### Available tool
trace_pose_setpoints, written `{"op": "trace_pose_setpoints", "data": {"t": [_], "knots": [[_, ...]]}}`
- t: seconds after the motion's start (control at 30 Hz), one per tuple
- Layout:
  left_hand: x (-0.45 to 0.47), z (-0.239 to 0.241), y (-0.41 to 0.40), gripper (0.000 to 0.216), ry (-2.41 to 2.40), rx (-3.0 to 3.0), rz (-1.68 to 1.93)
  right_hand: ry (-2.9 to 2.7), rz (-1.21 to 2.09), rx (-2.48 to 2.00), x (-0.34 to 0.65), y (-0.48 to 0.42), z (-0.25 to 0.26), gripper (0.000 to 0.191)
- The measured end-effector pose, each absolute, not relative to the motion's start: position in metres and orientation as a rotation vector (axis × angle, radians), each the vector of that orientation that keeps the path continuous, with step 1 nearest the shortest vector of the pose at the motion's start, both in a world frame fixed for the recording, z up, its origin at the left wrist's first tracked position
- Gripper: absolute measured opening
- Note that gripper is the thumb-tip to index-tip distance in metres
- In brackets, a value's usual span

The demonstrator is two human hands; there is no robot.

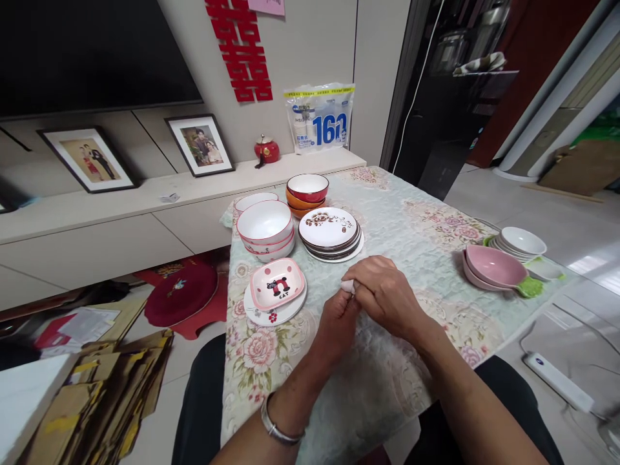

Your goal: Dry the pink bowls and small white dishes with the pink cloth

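Nearest, the person's two forearms reach in over the surface [387,216], with a bracelet [272,427] on the left wrist. The left hand [339,320] is curled into a loose fist around a small pale wad [347,286], and the right hand [387,294] folds over it, fingers bent, gripping the same wad. Only one end of the wad shows; whether it is cloth or paper I cannot tell. It sits between the hands, above the near middle of the surface.

Left of the hands, a cat dish [278,284] rests on a white plate [259,318]. Well to the right are a stack of pink dishes [494,266] and, just beyond, a stack of white bowls [523,240], with green edges showing about them.

Farther on stand pink-rimmed bowls [265,231], another bowl [256,199] partly hidden behind them, and a pile of plates [330,229]. Behind the plates, a red bowl [307,187] tops some orange bowls [300,205].

As I judge it, the grouping by kind looks largely done, while the handling of the wad is unfinished; whether any dish needs more attention cannot be told.

Farthest, a ledge [198,194] carries a red jar [267,152] and a bag [320,119].
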State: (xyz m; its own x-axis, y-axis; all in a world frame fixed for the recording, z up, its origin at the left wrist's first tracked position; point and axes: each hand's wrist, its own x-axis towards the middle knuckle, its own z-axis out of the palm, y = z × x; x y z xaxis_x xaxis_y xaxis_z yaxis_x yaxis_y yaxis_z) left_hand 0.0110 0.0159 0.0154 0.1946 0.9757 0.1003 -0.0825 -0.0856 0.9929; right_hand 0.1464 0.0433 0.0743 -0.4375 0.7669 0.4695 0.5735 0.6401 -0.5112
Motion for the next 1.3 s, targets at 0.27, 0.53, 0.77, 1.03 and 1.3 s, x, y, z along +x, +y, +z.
{"op": "trace_pose_setpoints", "data": {"t": [0.27, 0.53, 0.77, 1.03, 1.3], "knots": [[0.006, 0.017, 0.017, 0.022, 1.085, 1.418, 1.054, -1.575, 0.914, -1.24, 0.183, 0.076, 0.036, 0.021], [0.008, 0.017, 0.016, 0.023, 1.018, 1.457, 1.076, -2.027, 0.539, -1.12, 0.168, 0.051, 0.067, 0.025], [0.009, 0.022, 0.012, 0.025, 1.022, 1.421, 1.037, -1.465, 1.042, -1.179, 0.177, 0.067, 0.047, 0.024], [0.011, 0.02, 0.014, 0.027, 0.967, 1.37, 1.025, -0.885, 1.338, -1.216, 0.171, 0.079, 0.023, 0.011], [0.009, 0.026, 0.011, 0.025, 0.971, 1.397, 1.056, -1.88, 0.699, -1.184, 0.164, 0.052, 0.062, 0.024]]}}
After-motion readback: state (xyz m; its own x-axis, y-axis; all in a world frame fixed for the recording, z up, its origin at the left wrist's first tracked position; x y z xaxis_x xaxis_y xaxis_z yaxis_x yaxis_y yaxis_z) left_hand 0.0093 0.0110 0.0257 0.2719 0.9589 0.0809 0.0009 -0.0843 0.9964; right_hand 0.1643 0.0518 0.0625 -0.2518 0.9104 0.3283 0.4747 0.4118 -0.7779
